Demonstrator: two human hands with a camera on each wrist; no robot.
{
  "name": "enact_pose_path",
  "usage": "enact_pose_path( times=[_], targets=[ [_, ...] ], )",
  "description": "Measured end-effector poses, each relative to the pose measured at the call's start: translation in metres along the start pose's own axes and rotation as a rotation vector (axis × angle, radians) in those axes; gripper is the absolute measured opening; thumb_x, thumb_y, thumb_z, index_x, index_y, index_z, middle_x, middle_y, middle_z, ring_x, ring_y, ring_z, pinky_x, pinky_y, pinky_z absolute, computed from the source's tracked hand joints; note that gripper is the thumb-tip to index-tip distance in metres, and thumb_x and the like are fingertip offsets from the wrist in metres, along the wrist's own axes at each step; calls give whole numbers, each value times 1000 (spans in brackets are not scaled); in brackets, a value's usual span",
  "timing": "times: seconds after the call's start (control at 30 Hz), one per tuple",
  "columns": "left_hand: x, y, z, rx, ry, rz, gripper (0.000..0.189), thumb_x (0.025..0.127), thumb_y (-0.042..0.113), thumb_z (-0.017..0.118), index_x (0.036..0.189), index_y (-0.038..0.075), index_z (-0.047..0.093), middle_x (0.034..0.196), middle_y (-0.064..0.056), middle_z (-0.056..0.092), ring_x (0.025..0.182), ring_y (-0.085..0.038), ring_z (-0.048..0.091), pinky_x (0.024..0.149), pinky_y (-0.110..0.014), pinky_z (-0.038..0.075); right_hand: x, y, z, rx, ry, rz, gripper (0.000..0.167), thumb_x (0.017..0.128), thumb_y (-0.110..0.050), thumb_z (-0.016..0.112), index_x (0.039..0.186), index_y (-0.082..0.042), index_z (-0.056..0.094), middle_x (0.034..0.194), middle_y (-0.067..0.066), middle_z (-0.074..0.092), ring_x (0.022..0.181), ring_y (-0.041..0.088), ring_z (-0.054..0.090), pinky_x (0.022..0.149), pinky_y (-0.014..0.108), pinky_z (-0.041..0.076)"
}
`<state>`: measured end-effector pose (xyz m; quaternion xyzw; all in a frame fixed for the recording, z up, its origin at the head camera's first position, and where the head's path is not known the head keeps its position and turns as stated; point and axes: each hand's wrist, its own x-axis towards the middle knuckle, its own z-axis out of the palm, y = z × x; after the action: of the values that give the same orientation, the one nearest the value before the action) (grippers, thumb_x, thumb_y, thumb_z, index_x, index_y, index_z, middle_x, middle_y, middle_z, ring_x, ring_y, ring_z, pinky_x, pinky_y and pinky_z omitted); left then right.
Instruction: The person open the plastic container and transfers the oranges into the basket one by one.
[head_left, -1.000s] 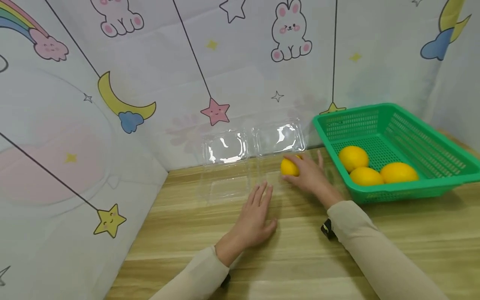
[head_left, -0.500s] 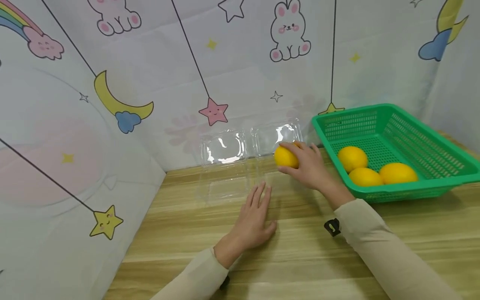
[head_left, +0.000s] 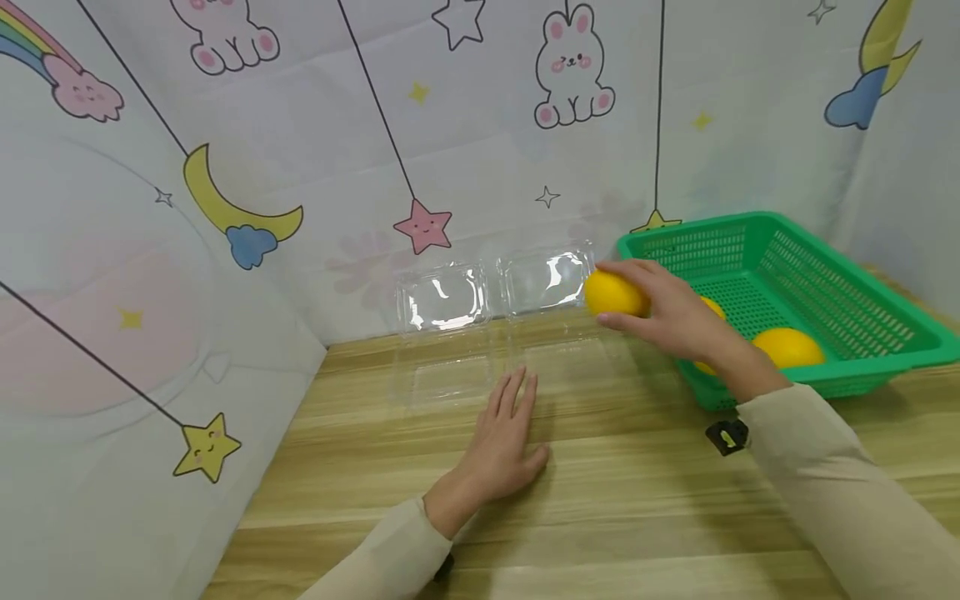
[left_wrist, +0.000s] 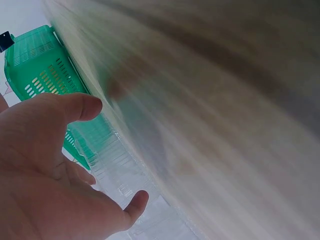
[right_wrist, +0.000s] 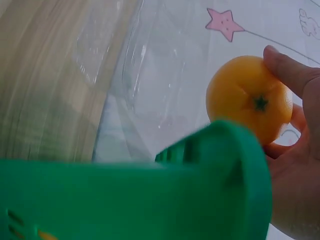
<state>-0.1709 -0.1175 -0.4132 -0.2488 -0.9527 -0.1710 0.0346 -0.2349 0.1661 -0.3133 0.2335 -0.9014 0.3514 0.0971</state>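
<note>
My right hand (head_left: 678, 312) grips an orange (head_left: 613, 293) between thumb and fingers, raised beside the left rim of the green basket (head_left: 847, 371). The right wrist view shows the green stem scar of the same orange (right_wrist: 250, 97). More oranges (head_left: 787, 347) lie in the basket, partly hidden behind my right hand and forearm. My left hand (head_left: 498, 446) rests near the table with fingers spread, holding nothing. Two clear plastic clamshell boxes stand with lids up beyond it: a left box (head_left: 444, 375) and a right box (head_left: 558, 358). No fruit shows inside them.
A white cloth with cartoon prints (head_left: 480, 167) hangs right behind the boxes and on the left side. The wooden table (head_left: 360, 475) extends under everything. The basket's raised wall (right_wrist: 125, 200) stands close to my right wrist.
My right hand has lifted the orange up from the right box and carried it rightward to the basket's edge. My left hand has stayed in place.
</note>
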Motion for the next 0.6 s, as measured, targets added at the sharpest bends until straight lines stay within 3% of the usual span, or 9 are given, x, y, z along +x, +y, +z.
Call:
enact_pose_path(
  times=[0.37,0.6],
  targets=[
    [-1,-1,-2,-23,13,21,89,100,21,68,168,-1,16,176,-23,12,161,-46,11,123,-67,28,-13,26,-36,-65,-27,21,72,104,-36,70,165,-14,38,162,26,37,124,45,50,95,64,51],
    [-1,-2,-2,-43,8,16,88,100,20,68,168,-1,16,176,-23,11,161,-46,9,123,-69,26,-17,50,-61,-97,-63,75,73,108,-34,63,168,-11,28,164,31,29,130,48,43,100,68,46]
  ],
)
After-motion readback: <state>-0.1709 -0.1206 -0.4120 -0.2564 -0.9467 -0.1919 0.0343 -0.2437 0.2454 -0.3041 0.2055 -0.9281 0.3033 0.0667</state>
